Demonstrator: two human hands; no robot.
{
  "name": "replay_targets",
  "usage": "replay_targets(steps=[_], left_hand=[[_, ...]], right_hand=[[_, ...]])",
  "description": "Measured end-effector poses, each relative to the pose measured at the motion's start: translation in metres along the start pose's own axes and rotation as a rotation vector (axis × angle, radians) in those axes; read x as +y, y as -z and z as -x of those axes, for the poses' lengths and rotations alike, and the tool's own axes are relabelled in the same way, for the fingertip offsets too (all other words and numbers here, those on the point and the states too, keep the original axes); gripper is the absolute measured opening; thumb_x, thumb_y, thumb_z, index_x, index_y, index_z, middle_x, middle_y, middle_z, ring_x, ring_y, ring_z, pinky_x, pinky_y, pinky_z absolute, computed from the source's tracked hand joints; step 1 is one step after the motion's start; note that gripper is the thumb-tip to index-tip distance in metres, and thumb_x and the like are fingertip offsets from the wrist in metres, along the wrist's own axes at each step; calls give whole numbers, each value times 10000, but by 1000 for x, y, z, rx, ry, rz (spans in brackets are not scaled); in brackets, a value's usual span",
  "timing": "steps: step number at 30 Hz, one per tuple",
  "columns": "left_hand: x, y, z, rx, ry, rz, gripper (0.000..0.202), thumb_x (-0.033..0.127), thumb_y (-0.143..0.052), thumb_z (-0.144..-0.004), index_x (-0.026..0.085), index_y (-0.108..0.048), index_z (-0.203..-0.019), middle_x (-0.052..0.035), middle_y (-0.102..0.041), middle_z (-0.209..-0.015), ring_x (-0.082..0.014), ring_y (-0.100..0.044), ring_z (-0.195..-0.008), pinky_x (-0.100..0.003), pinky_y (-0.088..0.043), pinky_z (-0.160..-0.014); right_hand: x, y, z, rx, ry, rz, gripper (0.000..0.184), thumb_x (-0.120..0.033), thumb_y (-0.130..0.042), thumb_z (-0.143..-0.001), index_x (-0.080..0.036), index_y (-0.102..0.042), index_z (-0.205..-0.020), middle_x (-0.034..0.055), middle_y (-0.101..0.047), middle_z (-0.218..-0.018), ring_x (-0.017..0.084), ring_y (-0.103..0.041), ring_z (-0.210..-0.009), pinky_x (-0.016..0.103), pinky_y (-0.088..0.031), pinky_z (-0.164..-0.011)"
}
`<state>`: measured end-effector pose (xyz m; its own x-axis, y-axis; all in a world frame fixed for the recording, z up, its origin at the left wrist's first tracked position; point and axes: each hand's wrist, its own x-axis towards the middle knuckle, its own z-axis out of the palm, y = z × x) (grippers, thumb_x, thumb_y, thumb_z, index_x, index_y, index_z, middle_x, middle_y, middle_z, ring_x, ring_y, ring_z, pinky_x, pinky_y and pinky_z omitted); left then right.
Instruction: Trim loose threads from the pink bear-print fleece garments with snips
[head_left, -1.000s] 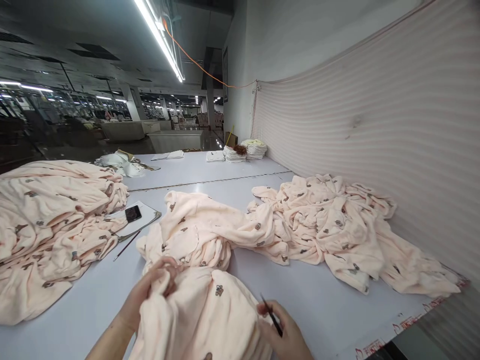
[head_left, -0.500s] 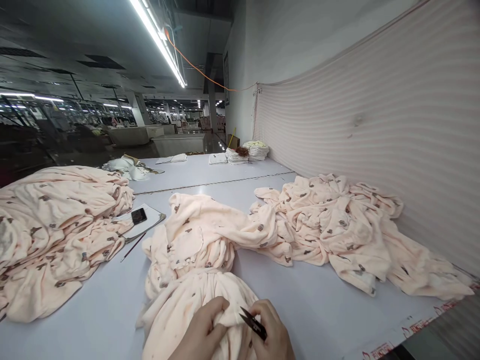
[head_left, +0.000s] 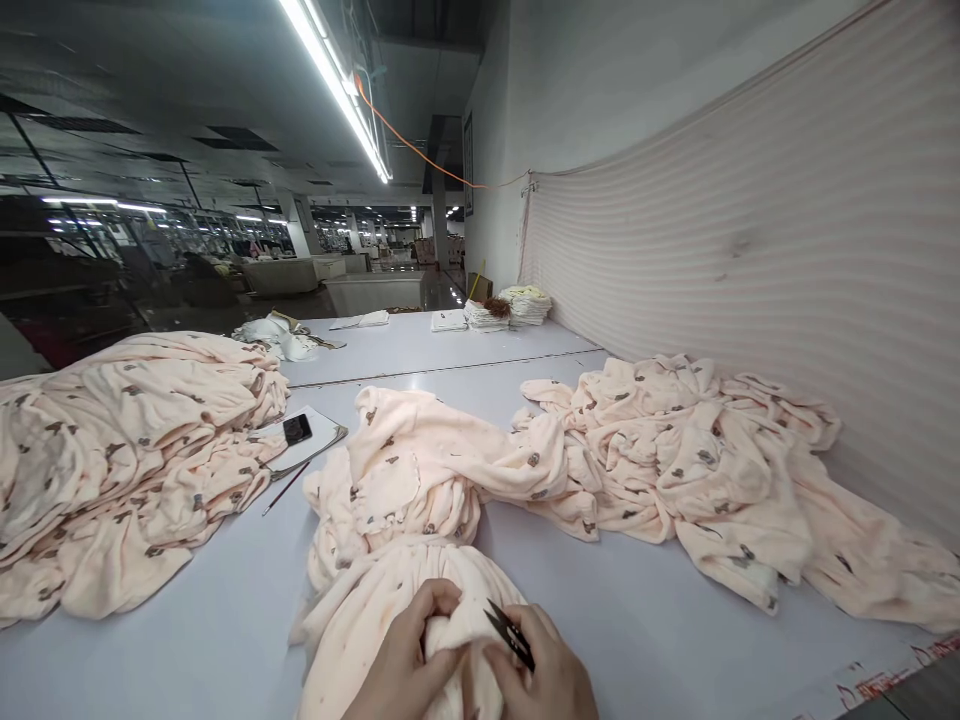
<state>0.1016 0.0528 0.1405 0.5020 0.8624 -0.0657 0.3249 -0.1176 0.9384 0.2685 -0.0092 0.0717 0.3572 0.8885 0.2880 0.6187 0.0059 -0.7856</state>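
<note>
A pale pink fleece garment point(head_left: 405, 590) with small brown printed figures lies bunched at the table's near edge. My left hand point(head_left: 412, 655) is closed on a fold of it, thumb and fingers pinching the cloth. Black thread snips point(head_left: 511, 636) sit in my right hand point(head_left: 544, 665), blades pointing up and left over the fabric. The right thumb and fingertips also press the same fold, close to the left hand. Whether the snips' blades touch the cloth I cannot tell.
Heaps of the same fleece lie left point(head_left: 135, 450) and right point(head_left: 697, 460). A phone point(head_left: 297, 430) rests on papers point(head_left: 319, 440) beside a pen point(head_left: 285, 489). Stacked white cloths point(head_left: 525, 305) stand at the table's far end. A striped sheet point(head_left: 720, 250) hangs along the right.
The view has shifted slightly, so the table's things appear farther right. Between my hands the fold of fleece is raised and turned more; both hands keep their hold.
</note>
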Motion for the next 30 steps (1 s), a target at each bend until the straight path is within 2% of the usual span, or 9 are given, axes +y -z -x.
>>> replay_targets(steps=[2,4,8,12,15,17,21,26,30], left_hand=[[-2,6,-5,-111,78,121,164,183,-561,-726,188,-625,-877,-5,-636,-870,-200,-561,-906,-286,-405,-846],[-7,13,-11,-180,264,328,124,268,-626,-727,174,-660,-800,1,-660,-784,-201,-592,-851,-299,-428,-818],[-17,24,-18,-99,522,637,246,348,-727,-649,180,-651,-811,7,-694,-730,-206,-637,-772,-333,-477,-772],[-18,26,-18,-88,485,660,248,344,-733,-643,170,-666,-806,-9,-721,-785,-217,-649,-844,-334,-481,-823],[-17,25,-18,-89,493,650,261,343,-750,-624,171,-677,-806,-9,-725,-807,-228,-648,-890,-343,-474,-859],[-16,25,-18,-103,511,649,265,340,-766,-605,174,-680,-792,-10,-725,-799,-232,-651,-887,-351,-476,-861],[-16,27,-18,-116,506,666,252,340,-761,-604,176,-687,-781,-16,-725,-789,-239,-654,-877,-361,-478,-862],[-15,25,-17,-176,450,716,210,309,-722,-640,151,-701,-776,-37,-723,-764,-238,-653,-848,-351,-484,-835],[-16,24,-18,-225,426,756,179,277,-725,-644,142,-709,-760,-36,-721,-735,-225,-654,-804,-347,-486,-820]], right_hand=[[1,-9,-6,34,-46,9,166,-212,-478,-722,-266,-581,-840,10,-674,-825,208,-649,-772,270,-470,-667],[1,-15,-14,85,-100,-1,130,-209,-460,-742,-257,-542,-831,9,-669,-799,200,-644,-733,267,-464,-652],[-5,-11,-26,31,-95,-24,45,-259,-561,-750,-256,-521,-730,-30,-644,-673,173,-624,-606,226,-449,-566],[-11,0,-21,-101,78,-42,75,-339,-636,-764,-272,-633,-800,-24,-669,-757,166,-660,-683,201,-475,-597],[-15,2,-15,-46,191,-9,233,-453,-563,-823,-308,-665,-975,3,-683,-838,181,-670,-714,225,-489,-614],[-17,2,-14,3,204,36,283,-475,-471,-879,-305,-680,-964,18,-686,-815,188,-670,-702,242,-492,-616],[-16,5,-16,-5,214,79,285,-452,-445,-906,-304,-687,-922,17,-693,-805,181,-676,-710,240,-483,-607],[-17,10,-14,-39,413,233,233,-320,-570,-845,-282,-637,-1064,18,-705,-855,207,-666,-721,279,-450,-618],[-19,9,-16,-39,380,248,198,-279,-514,-872,-272,-652,-1014,27,-710,-849,212,-668,-727,283,-452,-639]])
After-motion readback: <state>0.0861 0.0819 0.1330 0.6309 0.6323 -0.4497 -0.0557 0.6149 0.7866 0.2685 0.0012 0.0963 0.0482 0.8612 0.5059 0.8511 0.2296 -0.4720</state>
